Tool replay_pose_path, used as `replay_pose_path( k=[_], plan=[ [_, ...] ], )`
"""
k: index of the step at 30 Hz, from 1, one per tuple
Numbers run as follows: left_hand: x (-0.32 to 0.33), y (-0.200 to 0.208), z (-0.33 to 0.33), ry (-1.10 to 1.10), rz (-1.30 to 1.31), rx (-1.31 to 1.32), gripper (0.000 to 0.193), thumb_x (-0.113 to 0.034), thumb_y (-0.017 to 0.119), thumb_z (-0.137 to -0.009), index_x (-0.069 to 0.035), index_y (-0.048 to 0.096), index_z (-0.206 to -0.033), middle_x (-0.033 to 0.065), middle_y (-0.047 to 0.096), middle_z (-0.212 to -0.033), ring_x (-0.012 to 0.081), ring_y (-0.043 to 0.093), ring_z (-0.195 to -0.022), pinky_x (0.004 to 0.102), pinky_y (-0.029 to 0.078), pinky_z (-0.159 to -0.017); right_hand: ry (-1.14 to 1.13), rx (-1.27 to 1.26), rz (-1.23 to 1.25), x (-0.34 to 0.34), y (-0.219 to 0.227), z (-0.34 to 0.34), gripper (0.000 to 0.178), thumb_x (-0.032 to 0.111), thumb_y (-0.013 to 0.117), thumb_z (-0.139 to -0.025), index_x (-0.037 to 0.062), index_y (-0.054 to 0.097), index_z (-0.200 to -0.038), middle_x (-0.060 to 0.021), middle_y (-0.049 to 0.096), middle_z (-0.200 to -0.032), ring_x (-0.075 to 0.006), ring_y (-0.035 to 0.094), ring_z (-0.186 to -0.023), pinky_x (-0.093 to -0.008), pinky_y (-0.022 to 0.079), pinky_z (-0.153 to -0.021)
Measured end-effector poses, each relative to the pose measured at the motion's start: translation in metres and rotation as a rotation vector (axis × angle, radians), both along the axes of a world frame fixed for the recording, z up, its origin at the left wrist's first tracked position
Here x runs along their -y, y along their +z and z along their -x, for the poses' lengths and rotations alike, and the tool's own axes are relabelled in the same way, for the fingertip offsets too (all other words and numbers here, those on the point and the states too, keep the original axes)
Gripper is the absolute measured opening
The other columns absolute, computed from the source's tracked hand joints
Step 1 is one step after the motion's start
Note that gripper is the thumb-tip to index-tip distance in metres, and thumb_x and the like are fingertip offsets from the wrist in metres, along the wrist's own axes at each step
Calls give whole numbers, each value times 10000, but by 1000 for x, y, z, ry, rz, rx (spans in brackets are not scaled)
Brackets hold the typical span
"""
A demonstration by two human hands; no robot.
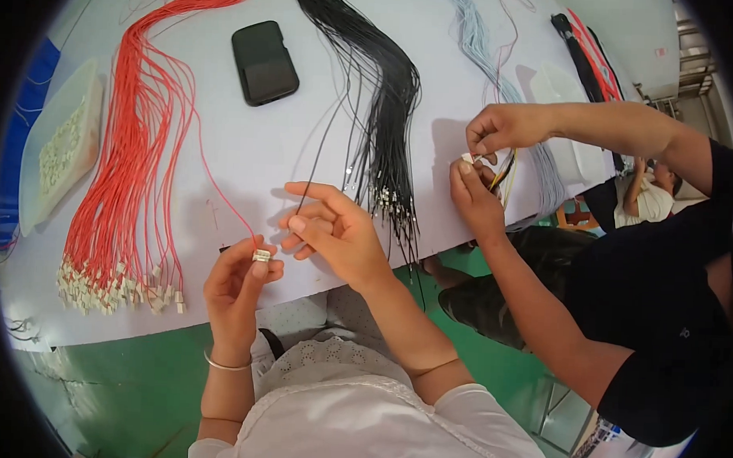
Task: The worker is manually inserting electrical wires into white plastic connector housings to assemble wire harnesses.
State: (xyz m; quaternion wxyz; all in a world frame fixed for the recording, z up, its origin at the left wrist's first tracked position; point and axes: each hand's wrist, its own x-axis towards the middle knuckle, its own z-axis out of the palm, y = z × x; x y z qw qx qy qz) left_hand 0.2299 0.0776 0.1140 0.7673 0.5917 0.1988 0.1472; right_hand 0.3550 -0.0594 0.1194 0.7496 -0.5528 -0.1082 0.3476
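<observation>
My left hand pinches a small white plastic connector between thumb and fingertips, near the table's front edge. A single red wire runs from this connector up to the red bundle. Just to the right, my right hand is closed with thumb and forefinger on one black wire; the wire's end is hidden by the fingers. That wire leads back to the bundle of black wires. Many red wires lie at the left, with white connectors on their near ends.
A translucent bin of small white parts stands far left. A black phone lies between the bundles on the white table. At right, a co-worker's hands hold a connector with coloured wires, beside grey wires and another bin.
</observation>
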Motion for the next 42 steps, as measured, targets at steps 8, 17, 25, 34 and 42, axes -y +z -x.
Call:
replay_pose_path(
  k=[8,17,25,34,42],
  plan=[
    [-3,-2,9,33,-82,-28,295,-43,600,-963,35,578,-1246,104,664,-1077,164,672,-933,304,566,-842,35,-13,-65,-9,-5,9,387,95,597,-969,14,509,-1337,-112,679,-1042,-159,677,-913,-259,567,-735],
    [-6,5,-12,-73,205,37,237,-86,615,-965,30,588,-1170,126,668,-1079,195,677,-961,335,578,-852,-73,106,-52,-4,-1,-5,182,84,626,-939,24,552,-1093,-111,687,-1023,-161,641,-908,-276,522,-746],
    [-11,-1,-5,-109,187,32,253,-51,613,-965,17,607,-1208,83,681,-1069,151,664,-988,288,543,-869,72,181,-71,-8,3,3,141,61,641,-934,-2,578,-1043,-85,646,-971,-139,610,-837,-285,512,-761],
    [-10,-5,-7,-82,214,62,228,-46,604,-968,25,612,-1184,91,679,-1078,155,671,-972,293,557,-862,21,397,1,-13,2,7,87,17,626,-936,-16,631,-1016,-69,669,-943,-121,625,-870,-257,495,-807],
    [-7,-9,-7,-82,207,116,250,-28,608,-963,28,606,-1206,91,679,-1094,146,662,-1001,286,548,-896,-28,609,107,-15,3,9,94,6,667,-888,-2,671,-982,-72,663,-897,-141,638,-787,-259,515,-732]
  ],
)
